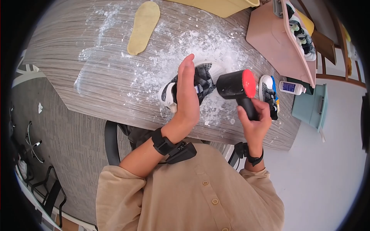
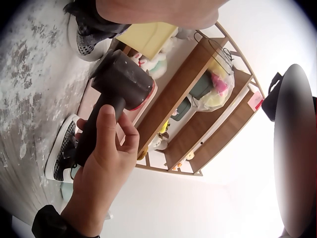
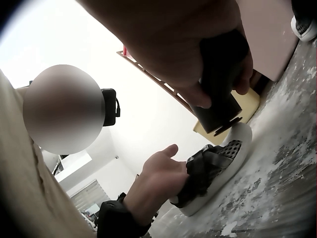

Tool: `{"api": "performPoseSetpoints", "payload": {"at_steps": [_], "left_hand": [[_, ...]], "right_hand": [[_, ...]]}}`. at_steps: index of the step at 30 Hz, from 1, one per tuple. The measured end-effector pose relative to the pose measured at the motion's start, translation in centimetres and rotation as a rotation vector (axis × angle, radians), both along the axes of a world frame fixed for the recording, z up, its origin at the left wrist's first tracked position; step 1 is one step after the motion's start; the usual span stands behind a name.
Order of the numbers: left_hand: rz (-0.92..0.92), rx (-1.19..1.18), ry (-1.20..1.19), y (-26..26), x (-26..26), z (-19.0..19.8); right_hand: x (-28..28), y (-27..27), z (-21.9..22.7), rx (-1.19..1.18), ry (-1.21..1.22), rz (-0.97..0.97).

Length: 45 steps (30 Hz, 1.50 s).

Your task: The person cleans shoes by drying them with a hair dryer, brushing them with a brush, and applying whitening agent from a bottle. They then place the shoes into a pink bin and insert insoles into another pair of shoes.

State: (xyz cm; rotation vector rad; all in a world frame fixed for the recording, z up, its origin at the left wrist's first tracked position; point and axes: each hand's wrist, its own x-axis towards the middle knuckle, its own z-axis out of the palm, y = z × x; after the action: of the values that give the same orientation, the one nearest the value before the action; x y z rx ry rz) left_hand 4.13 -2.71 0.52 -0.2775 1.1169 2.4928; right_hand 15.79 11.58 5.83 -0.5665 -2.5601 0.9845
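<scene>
A black-and-white dotted shoe (image 1: 204,79) with crossed dark straps sits on the powder-dusted table. My left hand (image 1: 187,92) is held edge-up against its opening, fingers straight and partly covering the shoe from above. In the right wrist view, the fingers of that hand pass behind the straps, partly hidden. My right hand (image 1: 257,124) grips the handle of a black hair dryer (image 1: 231,85) with a red end. The dryer's nozzle points at the shoe's toe, close by in the right wrist view.
The second shoe (image 1: 266,94) lies right of the dryer, near a white bottle (image 1: 291,88). A tan insole (image 1: 143,29) is at the far left. Behind stand a yellow bin (image 1: 219,7) and a pink box (image 1: 269,42); a teal bin (image 1: 310,107) is at right.
</scene>
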Motion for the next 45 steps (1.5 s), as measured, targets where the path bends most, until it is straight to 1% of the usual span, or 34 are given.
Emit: {"api": "performPoseSetpoints", "payload": {"at_steps": [4,8,11,14,17,20,23,26,29,32,35,41,45], "left_hand": [[0.003,0.012,-0.017,-0.1,0.0,0.2],[0.016,0.021,-0.024,-0.1,0.0,0.4],[0.001,0.059,-0.069,-0.3,0.0,0.8],[0.024,0.012,-0.007,0.0,0.0,0.3],[-0.016,0.033,-0.045,-0.4,0.1,0.5],[-0.017,0.029,-0.051,-0.4,0.1,0.4],[-0.022,0.057,-0.062,-0.4,0.0,0.6],[-0.010,-0.024,-0.016,-0.2,0.0,0.1],[-0.016,0.025,-0.040,-0.3,0.0,0.4],[-0.012,0.070,-0.049,-0.3,0.0,0.7],[0.029,0.039,-0.036,0.0,-0.1,0.7],[0.014,0.033,-0.030,-0.1,-0.1,0.4],[0.013,0.038,-0.036,-0.2,-0.2,0.4]], "right_hand": [[0.3,-0.3,-0.2,-0.007,0.008,0.044],[0.2,-0.3,-0.4,-0.003,0.042,0.037],[0.2,-0.2,-0.4,0.047,0.044,0.055],[0.3,-0.1,-0.4,0.062,0.045,0.052],[0.1,-0.1,-0.2,0.100,0.072,0.047],[-0.1,-0.2,0.2,0.152,0.046,0.058],[-0.3,-0.2,0.4,0.232,0.058,0.127],[-0.2,0.0,0.3,0.238,0.061,0.152],[-0.1,0.2,0.3,0.238,0.044,0.093],[0.1,0.7,0.0,0.188,0.030,0.042],[0.4,1.0,-0.2,0.135,0.019,-0.011],[0.3,1.4,-0.5,-0.036,-0.010,-0.115],[0.0,1.7,-0.6,-0.129,0.002,-0.123]]}}
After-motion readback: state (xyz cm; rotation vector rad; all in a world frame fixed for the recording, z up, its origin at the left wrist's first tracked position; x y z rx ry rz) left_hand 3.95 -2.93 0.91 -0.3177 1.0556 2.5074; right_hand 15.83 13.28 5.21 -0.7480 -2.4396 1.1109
